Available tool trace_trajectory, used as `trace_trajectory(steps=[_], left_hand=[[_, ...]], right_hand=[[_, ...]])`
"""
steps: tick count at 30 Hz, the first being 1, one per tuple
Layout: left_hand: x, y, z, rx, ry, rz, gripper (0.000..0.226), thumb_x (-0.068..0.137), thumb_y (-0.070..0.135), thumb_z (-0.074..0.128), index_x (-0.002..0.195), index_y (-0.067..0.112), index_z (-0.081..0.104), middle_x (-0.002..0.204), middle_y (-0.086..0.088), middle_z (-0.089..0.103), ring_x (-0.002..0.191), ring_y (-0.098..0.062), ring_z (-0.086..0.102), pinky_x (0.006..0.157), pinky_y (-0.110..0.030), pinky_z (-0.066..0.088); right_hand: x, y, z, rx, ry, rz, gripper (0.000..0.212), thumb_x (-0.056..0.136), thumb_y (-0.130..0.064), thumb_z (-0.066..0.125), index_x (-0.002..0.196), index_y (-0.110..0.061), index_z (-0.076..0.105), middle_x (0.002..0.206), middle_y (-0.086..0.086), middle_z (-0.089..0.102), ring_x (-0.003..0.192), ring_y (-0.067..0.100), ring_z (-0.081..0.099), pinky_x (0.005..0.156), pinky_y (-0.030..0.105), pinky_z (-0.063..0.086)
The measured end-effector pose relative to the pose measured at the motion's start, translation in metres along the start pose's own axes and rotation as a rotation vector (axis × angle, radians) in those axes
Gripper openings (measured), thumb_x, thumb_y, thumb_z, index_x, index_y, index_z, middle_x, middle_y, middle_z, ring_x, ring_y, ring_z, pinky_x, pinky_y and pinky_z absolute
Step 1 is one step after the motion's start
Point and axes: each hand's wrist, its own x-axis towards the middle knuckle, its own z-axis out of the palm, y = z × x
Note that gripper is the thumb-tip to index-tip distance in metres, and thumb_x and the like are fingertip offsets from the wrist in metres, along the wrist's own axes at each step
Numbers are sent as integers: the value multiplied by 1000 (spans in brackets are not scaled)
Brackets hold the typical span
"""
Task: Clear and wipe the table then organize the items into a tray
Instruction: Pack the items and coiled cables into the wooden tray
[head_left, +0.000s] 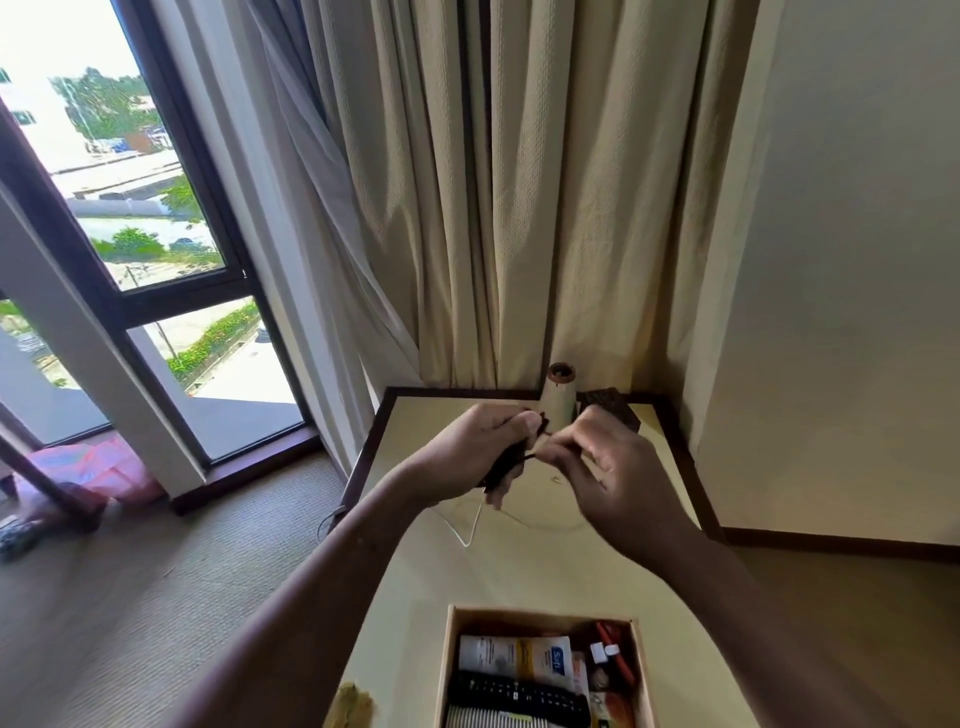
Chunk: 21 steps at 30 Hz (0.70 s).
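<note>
Head view: left hand (465, 452) grips a small black bundle (505, 467), right hand (610, 470) pinching its thin strand.

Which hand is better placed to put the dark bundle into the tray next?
Left, probably: the left hand grips the dark bundle, while the right hand only pinches its strand. The tray lies nearer the person.

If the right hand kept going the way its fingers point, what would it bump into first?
Probably the dark bundle gripped by the left hand; the right hand pinches its strand.
</note>
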Motion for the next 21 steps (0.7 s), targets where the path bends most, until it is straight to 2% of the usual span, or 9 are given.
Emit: trace_trajectory(steps=[3, 4, 6, 7, 9, 11, 15, 17, 21], left_hand=[[-8, 3, 5, -335, -160, -30, 43, 111, 37, 40, 82, 8, 54, 52, -6, 37, 38, -19, 32, 40, -30, 30], [-9, 4, 9, -425, -171, -59, 46, 111, 40, 40, 79, 10, 54, 49, -5, 33, 35, -17, 28, 38, -29, 24], [-9, 7, 18, -561, -119, -124, 53, 108, 49, 42, 73, 11, 55, 44, -1, 28, 31, -12, 24, 37, -26, 16], [-8, 10, 22, -597, -66, -156, 56, 106, 53, 44, 70, 12, 54, 44, -1, 26, 30, -11, 23, 36, -23, 16], [-7, 14, 30, -608, 69, -220, 61, 102, 60, 48, 64, 13, 50, 45, -1, 25, 30, -11, 23, 36, -20, 19], [-3, 16, 39, -553, 238, -272, 62, 100, 61, 52, 60, 14, 48, 47, -3, 28, 32, -14, 25, 37, -20, 22], [1, 14, 49, -520, 457, -337, 60, 95, 60, 62, 58, 14, 53, 48, -3, 34, 38, -18, 29, 41, -23, 30], [-2, 15, 46, -547, 408, -345, 60, 93, 63, 63, 58, 15, 53, 48, -2, 33, 39, -17, 29, 41, -24, 32], [-12, 17, 36, -615, 104, -320, 57, 95, 65, 57, 68, 14, 56, 49, 0, 29, 37, -14, 30, 41, -27, 36]], right_hand=[[7, -2, -5, 116, 139, 42, 24, 92, -41, 67, 92, -17, 70, 98, -10, 57, 89, 6, 57, 75, 13, 45], [9, -4, -4, 184, 169, 75, 23, 91, -40, 68, 90, -16, 70, 105, -8, 62, 99, 6, 60, 82, 12, 47], [12, -9, -3, 434, 152, 226, 23, 92, -37, 68, 90, -15, 67, 109, -1, 72, 108, 12, 67, 88, 21, 54], [13, -13, -2, 574, 131, 308, 24, 94, -36, 66, 91, -13, 65, 101, 5, 75, 102, 17, 71, 81, 24, 58], [13, -21, 1, 690, 138, 428, 28, 100, -35, 60, 93, -7, 62, 85, 7, 75, 85, 14, 75, 64, 16, 55], [12, -26, 6, 654, 178, 489, 31, 102, -36, 55, 95, -7, 60, 74, 1, 72, 68, 5, 70, 58, 12, 51], [15, -28, 13, 589, 199, 516, 31, 102, -44, 54, 93, -14, 56, 60, 0, 57, 53, 13, 54, 51, 24, 48], [16, -27, 12, 595, 169, 496, 29, 101, -45, 55, 92, -17, 55, 59, 3, 51, 53, 20, 49, 51, 33, 46], [17, -21, 5, 666, 82, 456, 31, 99, -44, 59, 95, -14, 56, 61, 13, 52, 49, 27, 41, 50, 40, 40]])
